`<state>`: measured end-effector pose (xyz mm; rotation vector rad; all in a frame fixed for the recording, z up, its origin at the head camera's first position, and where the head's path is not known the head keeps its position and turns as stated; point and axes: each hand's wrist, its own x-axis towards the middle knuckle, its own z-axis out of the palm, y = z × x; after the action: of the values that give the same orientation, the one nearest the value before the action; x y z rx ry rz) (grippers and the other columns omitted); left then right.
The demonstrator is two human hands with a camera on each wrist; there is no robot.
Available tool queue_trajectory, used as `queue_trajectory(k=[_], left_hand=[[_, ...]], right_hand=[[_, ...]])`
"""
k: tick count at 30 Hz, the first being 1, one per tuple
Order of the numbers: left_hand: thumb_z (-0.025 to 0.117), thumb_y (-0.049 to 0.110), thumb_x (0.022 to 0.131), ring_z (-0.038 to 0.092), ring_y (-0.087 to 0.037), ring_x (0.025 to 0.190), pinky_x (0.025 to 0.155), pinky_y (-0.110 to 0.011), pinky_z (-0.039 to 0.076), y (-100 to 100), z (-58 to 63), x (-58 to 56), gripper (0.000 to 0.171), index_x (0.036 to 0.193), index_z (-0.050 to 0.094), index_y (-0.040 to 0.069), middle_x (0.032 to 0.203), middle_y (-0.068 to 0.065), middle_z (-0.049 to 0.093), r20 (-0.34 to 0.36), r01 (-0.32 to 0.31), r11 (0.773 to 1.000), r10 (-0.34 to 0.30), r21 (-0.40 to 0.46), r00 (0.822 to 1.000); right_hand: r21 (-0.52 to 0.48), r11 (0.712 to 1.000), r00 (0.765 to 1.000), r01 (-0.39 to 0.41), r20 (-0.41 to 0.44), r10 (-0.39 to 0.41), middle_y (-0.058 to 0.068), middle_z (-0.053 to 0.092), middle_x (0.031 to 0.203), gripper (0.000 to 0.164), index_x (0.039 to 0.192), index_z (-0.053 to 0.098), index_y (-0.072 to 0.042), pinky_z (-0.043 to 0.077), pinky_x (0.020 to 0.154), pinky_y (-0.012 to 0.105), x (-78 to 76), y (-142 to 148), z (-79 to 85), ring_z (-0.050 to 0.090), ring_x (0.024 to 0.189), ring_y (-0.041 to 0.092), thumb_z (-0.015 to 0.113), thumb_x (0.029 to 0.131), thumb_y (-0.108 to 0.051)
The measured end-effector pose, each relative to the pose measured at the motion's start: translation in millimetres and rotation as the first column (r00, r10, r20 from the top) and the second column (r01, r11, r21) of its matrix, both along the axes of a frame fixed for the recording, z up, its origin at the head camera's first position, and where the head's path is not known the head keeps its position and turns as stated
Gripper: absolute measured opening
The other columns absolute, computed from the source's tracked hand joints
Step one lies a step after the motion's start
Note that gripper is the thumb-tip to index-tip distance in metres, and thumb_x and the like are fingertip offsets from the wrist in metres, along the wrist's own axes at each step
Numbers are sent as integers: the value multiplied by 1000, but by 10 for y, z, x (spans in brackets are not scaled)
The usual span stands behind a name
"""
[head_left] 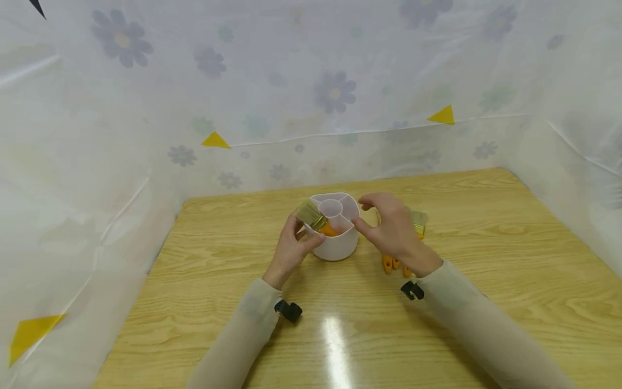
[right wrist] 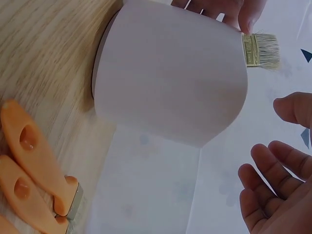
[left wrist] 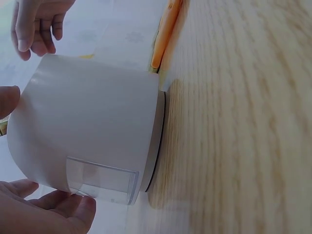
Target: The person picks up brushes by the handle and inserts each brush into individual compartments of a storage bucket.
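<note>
A round white desk organizer with divided compartments stands on the table. One paintbrush sits in it handle down, its bristles tilted over the left rim. My left hand holds the organizer from the left, thumb near the front rim and fingers round the side, close to a clear window in its wall. At the right rim, my right hand is held with thumb and fingers apart and nothing between them. In the right wrist view its fingers are spread, away from the organizer wall.
Several more paintbrushes with orange handles lie right of the organizer, partly hidden under my right hand and forearm. Their pale bristles point away from me. Flower-patterned sheeting with yellow triangles surrounds the wooden table at the back and sides.
</note>
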<state>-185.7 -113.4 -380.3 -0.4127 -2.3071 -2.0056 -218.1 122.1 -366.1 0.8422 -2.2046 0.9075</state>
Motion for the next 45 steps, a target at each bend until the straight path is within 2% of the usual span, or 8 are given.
queue_trajectory(k=[7,16,25,37,45], left_hand=[[72,6,83,36,-29,135,109,-48,29,5,-14,-7,73,145,34,3,144,-15,39,-4,-2,1000,2,8,1000],[71,5,83,36,-31,134,109,-48,29,-1,-12,2,72,144,34,2,143,-16,40,-8,-2,1000,2,19,1000],[71,6,84,34,-30,135,109,-45,29,14,-1,0,72,145,32,2,145,-16,38,3,-1,1000,1,13,1000],[71,7,84,38,-32,132,108,-50,30,8,-4,13,69,143,35,1,140,-17,43,-12,-18,1000,18,6,1000],[71,6,84,40,-33,130,107,-51,32,2,-13,13,66,141,38,0,136,-18,46,-24,-36,999,36,4,999]], right_hand=[[-4,1000,1000,26,11,-26,15,66,94,36,106,65,1,45,85,46,19,129,-1,58,88,30,77,77,-15],[-17,997,997,73,29,-72,12,66,93,36,106,65,0,46,83,44,44,263,3,59,89,28,78,76,-15],[-23,996,996,86,37,-85,15,66,92,35,106,65,2,46,83,47,52,376,0,59,88,29,78,76,-12],[-55,993,993,109,47,-106,16,66,93,36,109,64,3,45,80,48,43,499,56,58,90,31,77,78,-11],[-63,990,992,125,39,-122,16,65,93,36,109,64,3,44,77,48,28,594,37,58,90,31,77,77,-9]])
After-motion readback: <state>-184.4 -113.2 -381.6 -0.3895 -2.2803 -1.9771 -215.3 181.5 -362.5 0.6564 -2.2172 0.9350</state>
